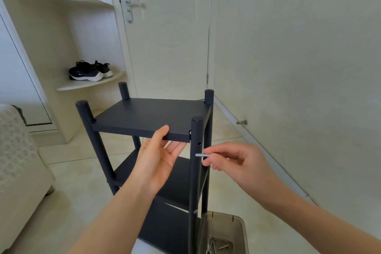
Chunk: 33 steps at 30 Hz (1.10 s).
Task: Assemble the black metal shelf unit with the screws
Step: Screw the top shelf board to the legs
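The black metal shelf unit point(144, 115) stands upright on the floor with four round posts and three boards. My left hand point(158, 159) grips the front edge of the top board, thumb on top and fingers underneath. My right hand point(231, 161) pinches a silver screw point(201, 155) whose tip points at the near right post point(195, 150), just below an empty hole in that post. The board's right corner sits slightly above that hole.
A clear grey plastic box point(223, 231) holding several screws sits at the foot of the near right post. A beige sofa point(16, 161) stands at the left. A closed door point(171, 27), a wall with a doorstop point(242, 122) and corner shelves with black shoes point(88, 70) lie behind.
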Tool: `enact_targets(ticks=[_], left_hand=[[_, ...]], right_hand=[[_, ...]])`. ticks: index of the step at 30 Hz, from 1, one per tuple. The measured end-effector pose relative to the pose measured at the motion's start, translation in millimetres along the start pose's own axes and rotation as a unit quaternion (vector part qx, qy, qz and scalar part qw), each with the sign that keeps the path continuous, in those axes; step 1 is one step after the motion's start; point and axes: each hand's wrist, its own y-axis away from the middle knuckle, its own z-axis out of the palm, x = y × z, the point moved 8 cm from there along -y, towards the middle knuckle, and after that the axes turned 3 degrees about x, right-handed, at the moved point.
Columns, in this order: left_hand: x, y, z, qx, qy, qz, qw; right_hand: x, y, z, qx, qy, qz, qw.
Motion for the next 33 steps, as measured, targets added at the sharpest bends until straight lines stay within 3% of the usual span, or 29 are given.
enact_targets(ticks=[14, 33], left_hand=[[3.3, 5.5, 2.7, 0.013, -0.010, 0.012, 1.000], [2.3, 5.4, -1.4, 0.028, -0.010, -0.001, 1.000]], right_hand=[[-9.3, 7.5, -9.0, 0.055, 0.066, -0.048, 0.995], [-16.0, 8.9, -5.8, 0.062, 0.096, -0.089, 0.989]])
